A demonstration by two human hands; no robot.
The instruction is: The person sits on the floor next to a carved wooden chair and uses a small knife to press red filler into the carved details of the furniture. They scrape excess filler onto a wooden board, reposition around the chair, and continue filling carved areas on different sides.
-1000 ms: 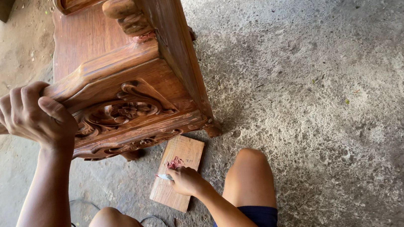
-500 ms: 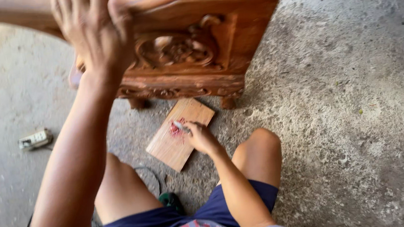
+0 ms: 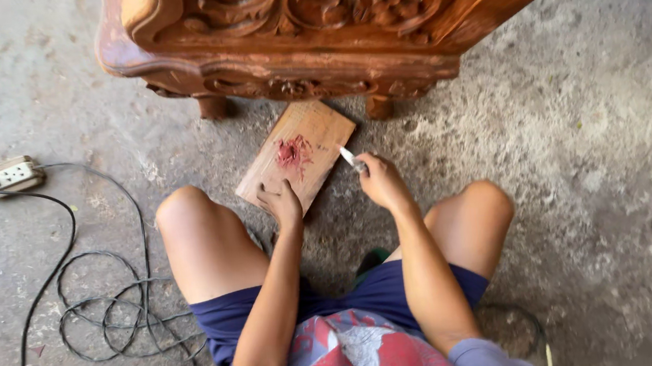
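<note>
I'm sitting on the concrete floor (image 3: 584, 180) with knees spread, and a small wooden board (image 3: 296, 155) is lying flat between them, just in front of the carved wooden cabinet (image 3: 309, 23). My left hand (image 3: 282, 204) is pressing down on the near edge of the board, fingers curled over it, pinning it. My right hand (image 3: 381, 181) is closed around a small putty knife (image 3: 351, 158), its pale blade pointing toward the board's right edge, tip just beside or touching the wood; can't tell which. A smear of reddish filler paste (image 3: 291, 153) is sitting mid-board, apart from the blade.

Step in hand, as I judge it: I'm working the paste on the board, about to pick some up with the blade. The next move would call for sliding the blade left into the smear while my left hand is holding the board steady, keeping the blade low so it scoops rather than scatters.

A power strip (image 3: 6, 174) and a coiled black cable (image 3: 104, 303) are lying well off to my left.
</note>
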